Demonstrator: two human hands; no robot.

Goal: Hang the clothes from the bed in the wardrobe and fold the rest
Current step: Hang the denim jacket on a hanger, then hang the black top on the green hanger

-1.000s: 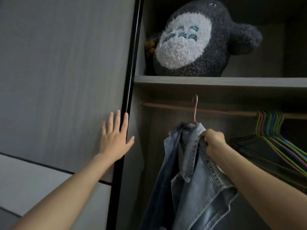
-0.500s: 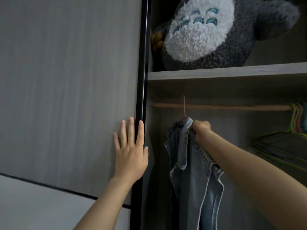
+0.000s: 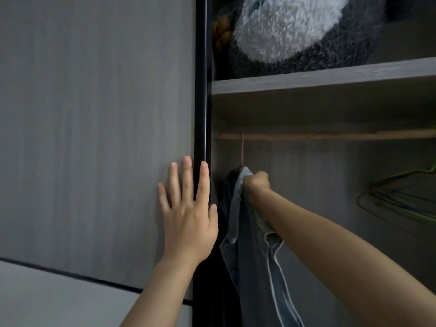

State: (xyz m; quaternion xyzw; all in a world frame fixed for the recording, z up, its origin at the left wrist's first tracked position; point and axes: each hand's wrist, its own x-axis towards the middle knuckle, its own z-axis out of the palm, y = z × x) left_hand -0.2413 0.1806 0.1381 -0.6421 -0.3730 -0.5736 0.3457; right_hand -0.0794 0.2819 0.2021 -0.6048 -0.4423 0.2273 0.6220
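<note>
A light blue denim jacket (image 3: 250, 260) hangs on a pink hanger (image 3: 242, 149) whose hook is over the wooden rail (image 3: 330, 136) at the rail's left end. My right hand (image 3: 257, 182) grips the jacket at its collar, just under the hook. My left hand (image 3: 188, 213) lies flat with straight fingers on the grey sliding door (image 3: 94, 138), its index finger and thumb at the door's black edge (image 3: 201, 90). The jacket's lower part runs out of view at the bottom.
A big grey and white plush toy (image 3: 295, 36) fills the shelf (image 3: 330, 76) above the rail. Several empty coloured wire hangers (image 3: 401, 197) hang at the right end of the rail. The space between them and the jacket holds nothing.
My right hand has carried the jacket left and deeper into the wardrobe, and the hanger's hook now sits on the rail. My left hand stayed flat on the door. The view moved closer.
</note>
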